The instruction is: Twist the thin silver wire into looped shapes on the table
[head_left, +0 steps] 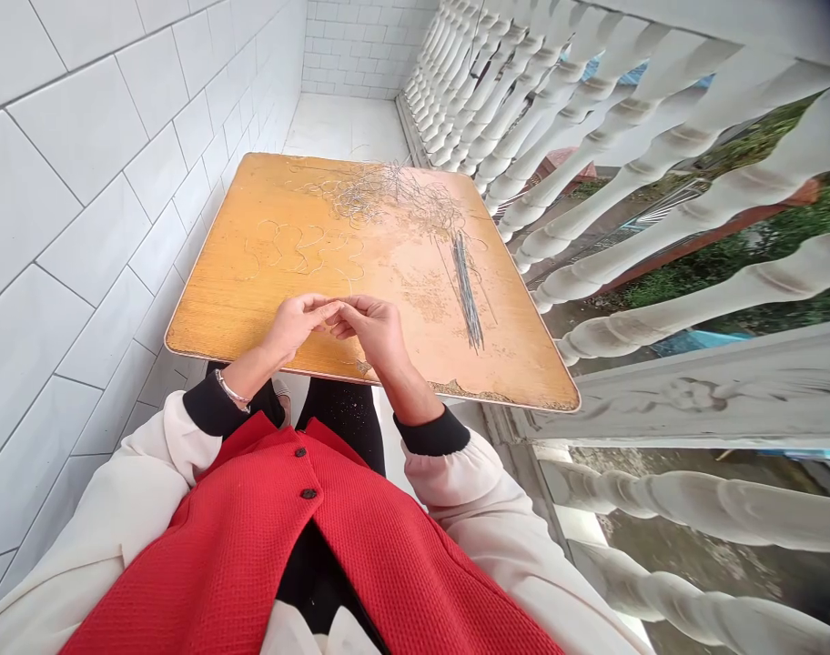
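White tiled wall [80, 182] on my left, white balusters [661, 182] on my right, and between them a worn orange wooden table [401, 273] in front of me. My left hand [296, 327] and right hand [374, 332] sit near its front edge, fingers [323, 309] pressed together at the tips; anything held there is too fine to make out. Bent wire shapes [298, 250] lie flat just ahead, nearer my left hand. A tangled heap of wire [394, 196] sits by the far edge, and a bundle of straight wires [468, 291] lies to the right of my right hand, its length pointing roughly toward me.
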A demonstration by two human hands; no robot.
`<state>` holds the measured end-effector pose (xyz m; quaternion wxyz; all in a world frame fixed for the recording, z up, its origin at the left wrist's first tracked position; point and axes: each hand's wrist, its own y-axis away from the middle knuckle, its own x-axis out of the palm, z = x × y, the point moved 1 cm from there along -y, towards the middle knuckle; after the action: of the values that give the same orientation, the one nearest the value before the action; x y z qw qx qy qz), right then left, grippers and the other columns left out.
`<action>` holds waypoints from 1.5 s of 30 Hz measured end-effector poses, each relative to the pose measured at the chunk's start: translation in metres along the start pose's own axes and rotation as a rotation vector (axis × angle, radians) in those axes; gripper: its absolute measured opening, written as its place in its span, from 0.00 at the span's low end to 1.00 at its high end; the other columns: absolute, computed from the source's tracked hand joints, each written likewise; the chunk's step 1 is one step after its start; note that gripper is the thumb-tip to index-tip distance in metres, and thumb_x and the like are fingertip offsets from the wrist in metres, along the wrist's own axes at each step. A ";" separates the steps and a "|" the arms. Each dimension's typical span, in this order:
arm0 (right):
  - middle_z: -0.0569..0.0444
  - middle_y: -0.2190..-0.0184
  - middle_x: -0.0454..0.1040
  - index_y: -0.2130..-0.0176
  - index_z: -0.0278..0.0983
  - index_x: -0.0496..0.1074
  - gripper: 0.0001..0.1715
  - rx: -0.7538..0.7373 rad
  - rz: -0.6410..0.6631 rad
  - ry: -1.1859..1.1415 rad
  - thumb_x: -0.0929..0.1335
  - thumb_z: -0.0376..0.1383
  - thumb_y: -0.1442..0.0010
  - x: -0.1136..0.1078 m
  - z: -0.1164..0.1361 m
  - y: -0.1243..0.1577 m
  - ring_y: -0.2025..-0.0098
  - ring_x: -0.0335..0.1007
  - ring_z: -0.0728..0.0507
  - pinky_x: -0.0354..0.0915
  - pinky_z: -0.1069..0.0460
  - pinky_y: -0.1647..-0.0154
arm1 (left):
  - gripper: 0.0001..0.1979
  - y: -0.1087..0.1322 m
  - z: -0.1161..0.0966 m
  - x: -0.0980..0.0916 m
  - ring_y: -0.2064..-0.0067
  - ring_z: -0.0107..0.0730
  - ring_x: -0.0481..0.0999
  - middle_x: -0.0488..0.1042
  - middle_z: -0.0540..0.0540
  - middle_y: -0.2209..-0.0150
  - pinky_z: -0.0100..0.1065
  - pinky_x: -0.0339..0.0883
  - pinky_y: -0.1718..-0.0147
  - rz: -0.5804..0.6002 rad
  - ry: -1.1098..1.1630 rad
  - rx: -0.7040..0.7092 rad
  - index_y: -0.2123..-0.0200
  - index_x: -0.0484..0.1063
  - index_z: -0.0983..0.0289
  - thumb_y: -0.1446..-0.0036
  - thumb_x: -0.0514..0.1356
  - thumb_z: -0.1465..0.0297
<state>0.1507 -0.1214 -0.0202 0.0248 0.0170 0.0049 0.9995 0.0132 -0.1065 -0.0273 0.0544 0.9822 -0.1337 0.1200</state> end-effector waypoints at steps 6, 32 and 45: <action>0.55 0.79 0.74 0.75 0.36 0.73 0.22 -0.060 0.094 0.062 0.73 0.53 0.48 0.005 -0.011 0.001 0.82 0.63 0.53 0.60 0.56 0.80 | 0.09 -0.008 -0.008 0.007 0.77 0.21 0.66 0.69 0.47 0.77 0.29 0.59 0.74 0.108 0.057 0.060 0.68 0.76 0.66 0.43 0.67 0.65; 0.61 0.79 0.69 0.57 0.35 0.74 0.27 -0.081 0.261 0.102 0.66 0.55 0.39 0.022 -0.013 0.031 0.81 0.58 0.53 0.56 0.55 0.78 | 0.02 -0.020 -0.019 0.000 0.72 0.20 0.68 0.78 0.50 0.71 0.24 0.58 0.75 -0.050 0.018 0.176 0.68 0.77 0.64 0.42 0.66 0.73; 0.58 0.80 0.68 0.70 0.39 0.71 0.24 -0.158 0.206 0.325 0.64 0.56 0.39 0.016 -0.016 0.028 0.79 0.55 0.51 0.54 0.53 0.75 | 0.06 0.002 -0.025 -0.005 0.79 0.17 0.63 0.74 0.49 0.76 0.23 0.56 0.80 0.072 0.053 0.057 0.69 0.75 0.66 0.44 0.68 0.70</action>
<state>0.1325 -0.1491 -0.0350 -0.0772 -0.1460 -0.0712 0.9837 0.0029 -0.1035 -0.0040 0.0253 0.9745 -0.1638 0.1515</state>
